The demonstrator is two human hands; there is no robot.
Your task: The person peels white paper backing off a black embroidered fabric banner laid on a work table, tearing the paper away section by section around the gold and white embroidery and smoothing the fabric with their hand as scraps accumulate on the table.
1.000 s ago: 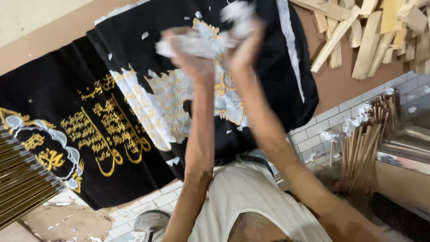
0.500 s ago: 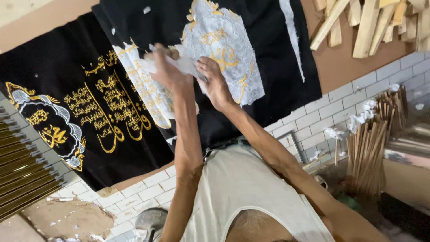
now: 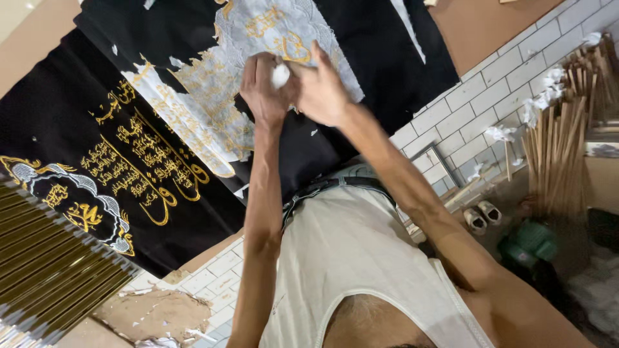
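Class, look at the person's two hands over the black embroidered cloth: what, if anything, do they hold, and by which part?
Both hands, left hand and right hand, pinch a small crumpled white paper scrap between their fingers.

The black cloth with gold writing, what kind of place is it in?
Probably a craft workshop, maybe for embroidery and framing. A black embroidered cloth lies spread out with white paper backing on it, and bundles of wooden sticks lean on a white tiled wall.
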